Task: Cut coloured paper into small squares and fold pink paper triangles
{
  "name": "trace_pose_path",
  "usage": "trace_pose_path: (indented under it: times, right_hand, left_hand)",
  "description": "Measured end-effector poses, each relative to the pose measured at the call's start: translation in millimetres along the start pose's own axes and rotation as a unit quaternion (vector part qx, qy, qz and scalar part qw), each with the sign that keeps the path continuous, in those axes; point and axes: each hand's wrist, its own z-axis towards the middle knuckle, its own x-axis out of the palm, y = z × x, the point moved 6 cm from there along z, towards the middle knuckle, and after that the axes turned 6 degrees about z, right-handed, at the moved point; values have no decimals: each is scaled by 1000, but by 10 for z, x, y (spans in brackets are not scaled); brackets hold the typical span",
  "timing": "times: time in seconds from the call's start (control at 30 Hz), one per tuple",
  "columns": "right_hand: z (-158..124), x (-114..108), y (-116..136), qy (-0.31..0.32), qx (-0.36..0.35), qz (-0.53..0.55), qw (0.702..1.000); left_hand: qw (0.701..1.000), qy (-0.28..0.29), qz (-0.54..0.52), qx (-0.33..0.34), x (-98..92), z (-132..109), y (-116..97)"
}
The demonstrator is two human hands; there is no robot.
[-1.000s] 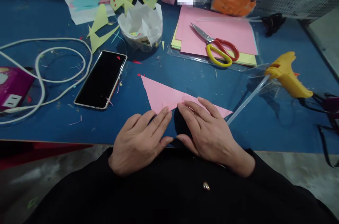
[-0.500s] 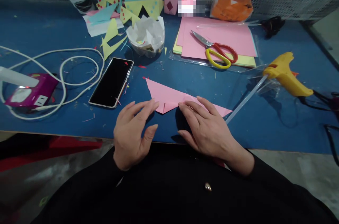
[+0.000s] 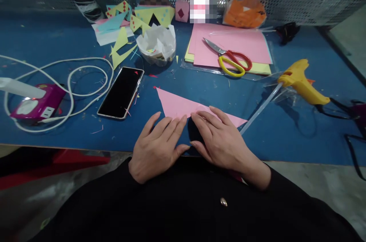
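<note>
A folded piece of pink paper (image 3: 180, 104) lies on the blue table near its front edge, its pointed ends reaching left and right. My left hand (image 3: 158, 146) rests with outstretched fingers on the paper's near edge. Beside it, my right hand (image 3: 220, 139) presses down on the paper's right part, fingers extended and flat. The two hands are close together, thumbs almost meeting. Both hands cover much of the near edge, so the small fold there is hidden. The clear glue stick of a yellow glue gun (image 3: 300, 81) ends just right of the paper.
A phone (image 3: 121, 92), white cable and purple power adapter (image 3: 40, 100) lie left. Behind are a paper-lined bowl (image 3: 157, 45), yellow cut-outs (image 3: 122, 49), and scissors (image 3: 228, 57) on stacked coloured sheets (image 3: 197, 43). An orange bag (image 3: 244, 12) stands against the mesh panel.
My left hand has moved right along the paper's near edge, its fingers now over the small fold. My right hand stays in nearly the same place on the paper.
</note>
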Motion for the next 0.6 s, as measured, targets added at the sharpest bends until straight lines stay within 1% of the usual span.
trace_pose_path:
  times: [0.1, 0.17, 0.33, 0.47, 0.53, 0.6]
  right_hand:
    - [-1, 0, -1, -3, -1, -2, 1000]
    - [-1, -8, 0, -8, -4, -3, 1000]
    - [-3, -6, -7, -1, 3, -1, 1000]
    - [3, 2, -9, 0, 4, 1, 1000]
    - [8, -5, -44, 3, 15, 26, 1000]
    - [4, -31, -120, 0, 45, 83, 996]
  left_hand:
    - [1000, 30, -3, 0, 28, 79, -34]
    - [999, 36, -11, -5, 42, 108, -52]
    - [998, 55, -30, 13, 113, 90, -106]
    - [996, 80, -36, 5, 138, 76, -107]
    - [996, 87, -34, 2, 131, 85, -109]
    - [996, 90, -26, 6, 123, 101, -117]
